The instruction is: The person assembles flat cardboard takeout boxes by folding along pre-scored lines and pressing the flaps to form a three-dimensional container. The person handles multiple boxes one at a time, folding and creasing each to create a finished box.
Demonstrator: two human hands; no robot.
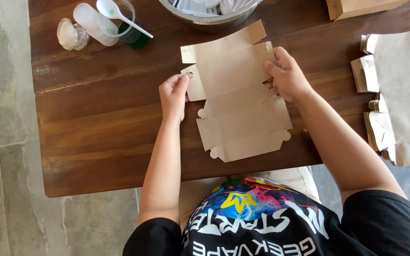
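The left hand (173,95) fingers pinch a side flap of the flat, creased brown cardboard box blank (236,92); the right hand (285,76) fingers grip its opposite edge. It lies unfolded, tabs splayed, on the dark wooden bench (96,118).

Flat box blank (238,95) on wooden table (100,118). My left hand (174,95) pinches its left flap; my right hand (285,76) grips its right edge. Blank stack (399,90) right; steel bowl (209,19) above.

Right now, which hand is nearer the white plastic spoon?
Left. The left hand is below and right of the white plastic spoon; the right hand is farther right, across the flat cardboard box.
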